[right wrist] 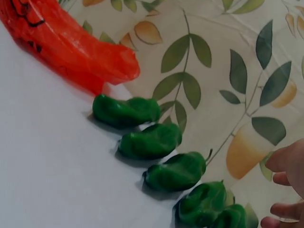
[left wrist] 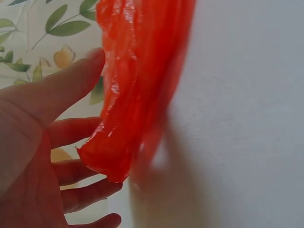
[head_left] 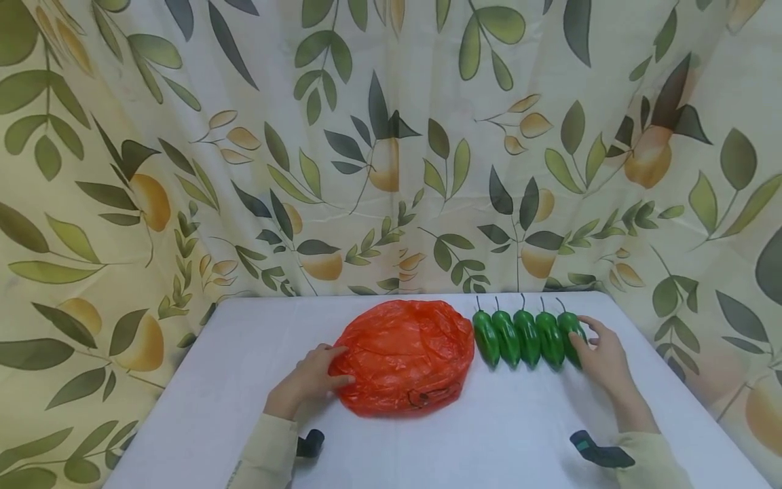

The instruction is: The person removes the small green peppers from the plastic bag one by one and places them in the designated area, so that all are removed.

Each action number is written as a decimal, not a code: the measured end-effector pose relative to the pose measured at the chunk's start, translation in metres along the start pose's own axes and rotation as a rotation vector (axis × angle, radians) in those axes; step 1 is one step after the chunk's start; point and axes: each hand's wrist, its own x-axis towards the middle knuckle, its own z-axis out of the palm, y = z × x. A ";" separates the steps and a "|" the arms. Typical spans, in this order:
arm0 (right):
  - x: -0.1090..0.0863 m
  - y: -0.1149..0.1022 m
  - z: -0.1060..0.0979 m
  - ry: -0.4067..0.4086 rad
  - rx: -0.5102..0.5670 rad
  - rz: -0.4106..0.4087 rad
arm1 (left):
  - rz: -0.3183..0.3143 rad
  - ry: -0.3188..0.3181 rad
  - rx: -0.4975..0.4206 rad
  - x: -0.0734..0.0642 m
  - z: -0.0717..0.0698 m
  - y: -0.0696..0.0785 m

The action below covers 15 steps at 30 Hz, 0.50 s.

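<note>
A crumpled red plastic bag (head_left: 406,360) with dark printed marks lies mid-table. My left hand (head_left: 314,373) is at its left edge, thumb and fingers spread and touching the plastic (left wrist: 126,95); in the left wrist view the fingers are fairly straight. To the right of the bag, several green peppers (head_left: 527,336) with thin stems form a neat side-by-side row. Around the rightmost pepper (head_left: 567,324) is my right hand (head_left: 605,356), thumb on the near side and fingers beyond it. In the right wrist view its fingertips (right wrist: 280,209) look loosely spread; contact with the pepper cannot be made out.
The white table (head_left: 244,367) ends at a curtain (head_left: 391,170) printed with leaves and fruit, which hangs behind and along both sides. Dark wrist-worn devices (head_left: 601,451) sit by both sleeves. The leftmost pepper lies close beside the bag.
</note>
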 end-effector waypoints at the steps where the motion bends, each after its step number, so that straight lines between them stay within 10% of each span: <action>1: -0.002 -0.003 0.000 0.002 0.004 -0.005 | 0.000 0.003 -0.004 -0.001 -0.001 0.001; 15: -0.007 -0.045 0.009 0.004 0.042 -0.093 | 0.045 0.039 -0.015 -0.001 -0.013 0.008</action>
